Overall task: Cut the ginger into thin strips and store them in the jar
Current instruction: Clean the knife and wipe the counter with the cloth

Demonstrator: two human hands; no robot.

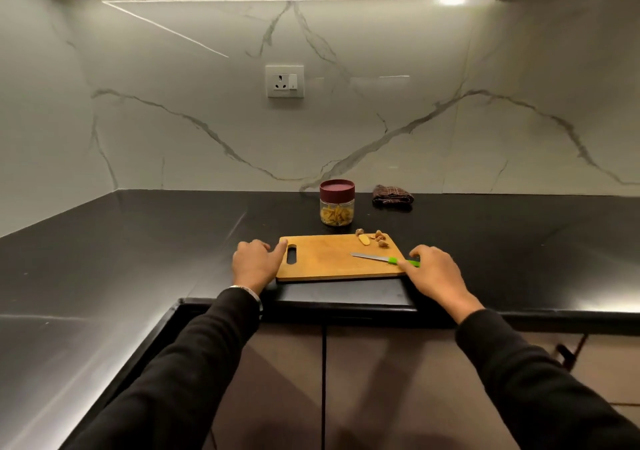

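A wooden cutting board lies on the black counter near its front edge. A peeled ginger piece and brown ginger scraps sit at the board's far right corner. A knife with a green handle rests on the board's right side. Behind the board stands a clear jar with a maroon lid on it and yellow ginger strips inside. My left hand rests at the board's left end, fingers touching its edge. My right hand lies at the right end, fingers on the knife handle's tip.
A folded dark checked cloth lies against the marble backsplash right of the jar. A wall socket sits above. The black counter runs left around a corner; brown cabinet doors are below its front edge.
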